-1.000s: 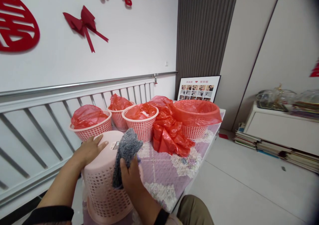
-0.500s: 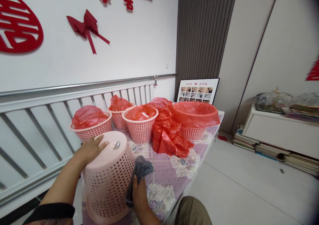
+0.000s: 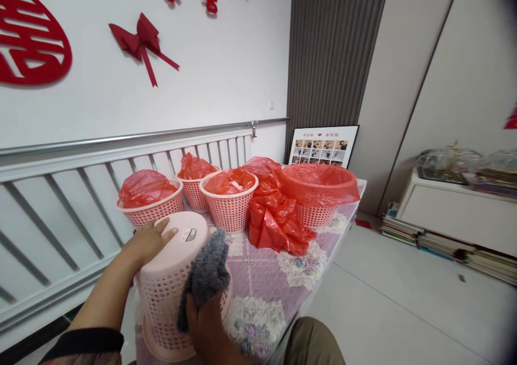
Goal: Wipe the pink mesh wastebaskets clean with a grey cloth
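A pink perforated plastic basket (image 3: pixel 161 295) stands upside down at the near end of the table, with a small label on its base. My left hand (image 3: pixel 151 242) rests on the edge of that base, fingers stretched out and thumb apart. In my right hand (image 3: pixel 205 322) is a grey fuzzy cloth (image 3: pixel 210 268), pressed against the right side of the basket's perforated wall. Part of the wall is hidden behind the cloth and hand.
Behind stand several pink baskets (image 3: pixel 229 209) lined with red plastic bags. A crumpled heap of red bags (image 3: pixel 278 225) lies beside a larger lined basket (image 3: pixel 315 214). The flowered tablecloth (image 3: pixel 242 268) covers the table, alongside a white radiator (image 3: pixel 92 214). My knee (image 3: pixel 313 343) is at the table's edge.
My right hand has moved the cloth left and up, from the basket's right edge onto its near side. My left hand stays on the base. The view has shifted slightly.
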`<state>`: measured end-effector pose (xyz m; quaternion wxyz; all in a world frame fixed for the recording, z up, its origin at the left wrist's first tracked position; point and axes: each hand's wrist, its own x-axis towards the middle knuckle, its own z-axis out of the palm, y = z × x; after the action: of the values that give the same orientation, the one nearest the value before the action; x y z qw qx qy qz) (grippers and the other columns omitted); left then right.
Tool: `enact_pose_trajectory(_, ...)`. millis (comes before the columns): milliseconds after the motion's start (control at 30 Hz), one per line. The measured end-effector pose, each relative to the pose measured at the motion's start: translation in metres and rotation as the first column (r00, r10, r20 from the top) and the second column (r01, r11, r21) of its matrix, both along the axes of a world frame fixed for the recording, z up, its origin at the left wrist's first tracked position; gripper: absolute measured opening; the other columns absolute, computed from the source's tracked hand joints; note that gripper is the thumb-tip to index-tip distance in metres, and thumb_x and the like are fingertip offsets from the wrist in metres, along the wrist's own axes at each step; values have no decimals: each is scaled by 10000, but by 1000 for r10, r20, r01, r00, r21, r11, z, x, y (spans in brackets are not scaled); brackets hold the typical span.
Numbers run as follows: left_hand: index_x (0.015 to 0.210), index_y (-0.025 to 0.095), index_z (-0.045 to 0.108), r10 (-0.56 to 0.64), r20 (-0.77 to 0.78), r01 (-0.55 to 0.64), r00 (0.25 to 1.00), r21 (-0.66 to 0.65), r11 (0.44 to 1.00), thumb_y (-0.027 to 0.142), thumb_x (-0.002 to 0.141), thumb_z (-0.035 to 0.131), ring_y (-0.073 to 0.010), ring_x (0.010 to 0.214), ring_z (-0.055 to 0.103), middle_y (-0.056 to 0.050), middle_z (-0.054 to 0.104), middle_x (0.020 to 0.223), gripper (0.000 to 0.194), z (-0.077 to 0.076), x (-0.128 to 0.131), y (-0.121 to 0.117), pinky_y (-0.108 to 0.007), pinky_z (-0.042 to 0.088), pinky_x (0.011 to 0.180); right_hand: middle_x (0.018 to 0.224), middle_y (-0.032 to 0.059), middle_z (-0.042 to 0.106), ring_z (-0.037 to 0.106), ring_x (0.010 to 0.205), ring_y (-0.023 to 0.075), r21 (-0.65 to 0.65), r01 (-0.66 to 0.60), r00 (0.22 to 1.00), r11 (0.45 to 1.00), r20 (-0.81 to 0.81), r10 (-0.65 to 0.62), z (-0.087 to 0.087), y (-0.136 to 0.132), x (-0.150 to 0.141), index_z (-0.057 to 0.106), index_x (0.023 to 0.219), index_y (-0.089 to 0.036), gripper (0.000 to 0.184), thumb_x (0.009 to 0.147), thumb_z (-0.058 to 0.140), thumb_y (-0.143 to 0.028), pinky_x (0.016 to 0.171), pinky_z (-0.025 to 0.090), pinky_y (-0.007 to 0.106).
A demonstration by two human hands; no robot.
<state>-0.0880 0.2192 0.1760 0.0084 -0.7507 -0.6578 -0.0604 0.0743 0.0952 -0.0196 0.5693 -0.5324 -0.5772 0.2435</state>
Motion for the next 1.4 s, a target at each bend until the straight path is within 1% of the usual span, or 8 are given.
enact_pose_trajectory(267,1542,129,376,-6,17,6,1000,-31,1000,677,912,207,-380,1489,365,-168,426,1607,852,5,4,-5,-543,338,1171,1293,142,697,543,1351,352,-131,13,994,991,-108,-27,-44,-14,27,591,1405,-191,605,942,509,-571,1161,405,541)
enact_pose_trajectory(467,1555,100,337,-4,2,4,1000,-59,998,667,912,191,-397,1504,330,-199,401,1614,869,9,7,-8,-561,307,1188,1575,166,440,303,1502,405,101,-61,988,993,149,46,24,-2,6,462,1511,-182,645,920,592,-403,1199,295,637)
enact_pose_trajectory(600,1543,96,364,-17,-9,16,1000,-55,998,646,908,220,-376,1516,310,-164,413,1616,852,11,8,-8,-524,294,1204,1646,112,336,142,1545,421,407,-130,883,904,463,-81,48,0,-1,520,1465,-310,583,897,651,-331,1168,219,731)
enact_pose_trajectory(867,1545,156,373,8,14,-8,1000,-37,999,689,905,209,-373,1495,361,-163,404,1621,849,10,7,-9,-540,332,1175,1418,-115,631,435,1430,242,693,-266,715,670,608,-345,-62,-11,37,728,1044,-401,149,940,651,-475,1261,-44,535)
enact_pose_trajectory(1000,1537,137,385,1,17,0,1000,-50,999,679,901,227,-368,1510,330,-154,404,1623,851,10,7,-8,-535,307,1194,1441,-59,622,549,1351,273,481,-331,641,812,746,-180,-90,-19,71,745,1029,-359,116,929,687,-370,1221,285,521)
enact_pose_trajectory(1100,1539,103,371,2,23,-1,1000,-63,998,660,906,226,-386,1521,299,-188,398,1618,856,11,9,-9,-551,297,1196,1501,91,559,505,1388,375,290,-273,702,917,712,-16,-88,-19,86,677,1285,-299,440,855,718,-214,1062,513,507)
enact_pose_trajectory(1233,1550,94,345,-8,35,11,999,-65,998,657,910,245,-409,1497,342,-252,380,1608,858,14,15,-13,-562,278,1203,1567,161,461,444,1435,375,220,-187,936,957,335,106,-67,-13,85,442,1527,-211,659,885,589,-196,1136,437,549)
enact_pose_trajectory(1400,1546,158,375,-145,57,148,988,-70,986,665,909,307,-345,1505,352,-193,389,1620,818,20,31,-18,-476,273,1229,1513,138,526,442,1440,323,123,-55,997,991,-37,60,-12,-11,81,432,1533,-233,519,1023,434,-332,1194,349,557)
